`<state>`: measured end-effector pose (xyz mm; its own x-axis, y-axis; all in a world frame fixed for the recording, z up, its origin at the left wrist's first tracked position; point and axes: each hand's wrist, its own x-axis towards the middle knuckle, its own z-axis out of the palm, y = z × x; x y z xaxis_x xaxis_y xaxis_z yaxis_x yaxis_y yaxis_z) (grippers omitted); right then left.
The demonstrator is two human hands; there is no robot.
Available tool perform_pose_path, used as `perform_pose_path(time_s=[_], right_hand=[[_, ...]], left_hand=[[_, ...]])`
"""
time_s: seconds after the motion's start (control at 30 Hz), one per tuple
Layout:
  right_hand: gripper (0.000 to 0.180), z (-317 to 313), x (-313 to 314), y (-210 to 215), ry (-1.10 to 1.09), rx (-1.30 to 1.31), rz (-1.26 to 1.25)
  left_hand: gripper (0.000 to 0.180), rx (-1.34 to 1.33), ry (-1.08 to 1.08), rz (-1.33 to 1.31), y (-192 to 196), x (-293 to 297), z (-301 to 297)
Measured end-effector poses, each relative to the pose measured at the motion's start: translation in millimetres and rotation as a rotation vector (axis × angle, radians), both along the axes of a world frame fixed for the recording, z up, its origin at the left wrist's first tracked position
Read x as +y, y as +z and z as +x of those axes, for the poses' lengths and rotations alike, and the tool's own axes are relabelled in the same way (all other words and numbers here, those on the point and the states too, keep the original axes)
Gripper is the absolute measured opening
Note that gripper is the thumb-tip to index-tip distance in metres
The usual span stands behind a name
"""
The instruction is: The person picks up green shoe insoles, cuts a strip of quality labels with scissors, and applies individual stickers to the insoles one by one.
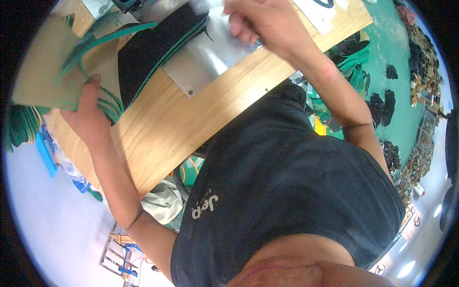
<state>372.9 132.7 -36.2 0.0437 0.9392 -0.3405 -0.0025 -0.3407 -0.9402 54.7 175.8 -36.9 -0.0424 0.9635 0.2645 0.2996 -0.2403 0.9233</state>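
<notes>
My left hand (91,117) is closed round the near edge of a beige, green-edged fabric piece (45,71), thumb on top. Several green-edged layers (110,106) fan out beside its fingers. Just to the right lies a black fabric piece (143,57) with a green edge, partly over a shiny metal plate (186,76) set on the wooden table. Above that plate is my right hand (263,24), slightly blurred, its fingers curled in. Whatever those fingers may hold is hidden.
The wooden table (158,138) slants across in front of my body. Bundles of green-edged pieces (21,126) hang past its left end. More green and black pieces (351,60) are piled beyond the right end, above a green floor (382,38). Dark parts of a machine (131,5) show at the top.
</notes>
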Motion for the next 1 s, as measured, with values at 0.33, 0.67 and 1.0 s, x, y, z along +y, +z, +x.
perform_pose_path(time_s=[0.33,0.67,1.0], right_hand=[[0.029,-15,12,9,0.241,-0.129,-0.085],[0.028,-11,14,13,0.268,-0.079,-0.023],[0.030,-22,20,17,0.201,-0.156,-0.127]], left_hand=[[0.042,-0.160,-0.041,0.046,4,-8,9],[0.041,-0.110,-0.032,0.057,1,-8,6],[0.034,0.169,-0.095,0.041,-7,-2,-5]])
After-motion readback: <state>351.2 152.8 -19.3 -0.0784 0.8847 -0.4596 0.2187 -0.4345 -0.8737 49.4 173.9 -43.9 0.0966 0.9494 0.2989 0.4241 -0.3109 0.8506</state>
